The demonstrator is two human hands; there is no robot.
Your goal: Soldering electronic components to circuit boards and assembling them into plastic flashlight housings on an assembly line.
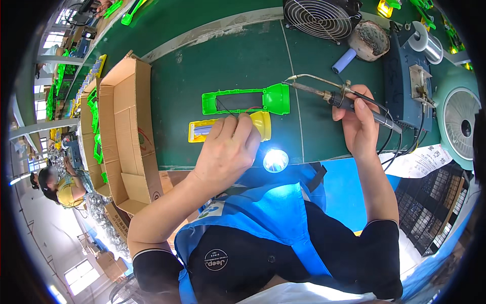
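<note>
The person's right hand (pixel 360 126) is gripping a soldering iron (pixel 337 100) with fingers curled round its handle, and the tip is pointing left beside the wide end of a green flashlight shell (pixel 276 100) on the table (pixel 228 66). The left hand (pixel 228 147), fingers bunched together, is covering part of a yellow flashlight shell (pixel 261 125), its hold on any wire being impossible to tell, while a lit lamp (pixel 276 160) is shining nearby.

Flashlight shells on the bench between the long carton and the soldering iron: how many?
2: a green shell, and a yellow shell nearer the person, partly covered by the left hand. Anything else under that hand would be hidden.
</note>
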